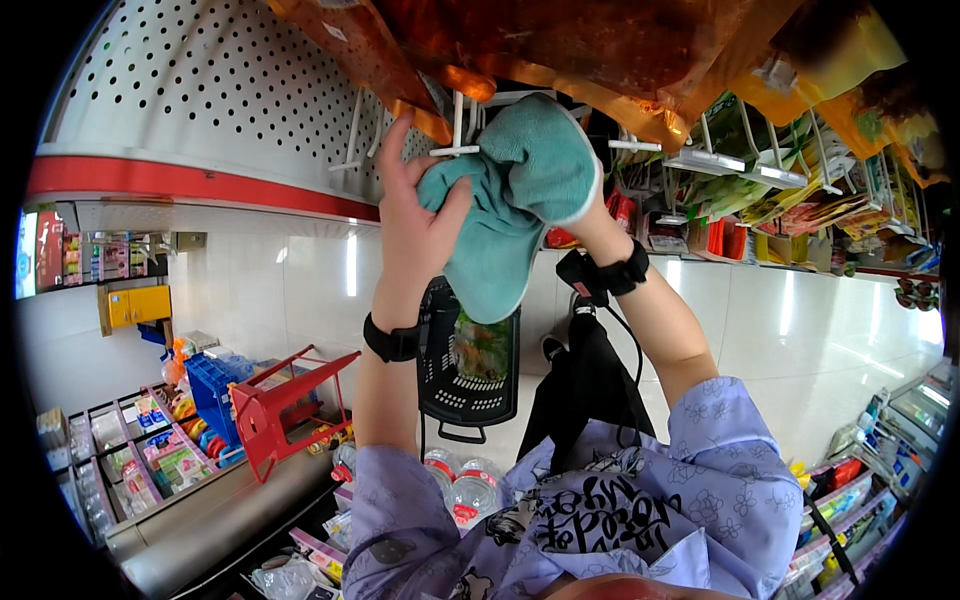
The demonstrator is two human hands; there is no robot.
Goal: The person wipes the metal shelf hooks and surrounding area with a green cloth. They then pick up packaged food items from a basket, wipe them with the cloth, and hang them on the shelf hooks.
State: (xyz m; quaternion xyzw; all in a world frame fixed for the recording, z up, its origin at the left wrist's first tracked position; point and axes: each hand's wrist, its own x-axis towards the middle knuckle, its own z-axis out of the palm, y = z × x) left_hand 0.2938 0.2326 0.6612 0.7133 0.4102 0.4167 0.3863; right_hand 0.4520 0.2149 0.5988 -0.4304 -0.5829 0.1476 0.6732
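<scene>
A teal cloth [505,225] is held up against a white peg hook [456,150] on a perforated shelf panel [200,80]. My left hand [412,225] grips the cloth's hanging part, thumb pressed over it and fingers pointing up at the hook. My right hand [545,150] is wrapped inside the upper part of the cloth, so its fingers are hidden; only the wrist, with a black band, shows. Orange and brown snack packets [600,50] hang just above both hands.
A black shopping basket [468,395] with a green packet in it stands on the white tiled floor below the hands. A red stool [280,410] and a blue crate [212,390] are at the left. Water bottles [462,490] and stocked shelves [130,450] lie near my body.
</scene>
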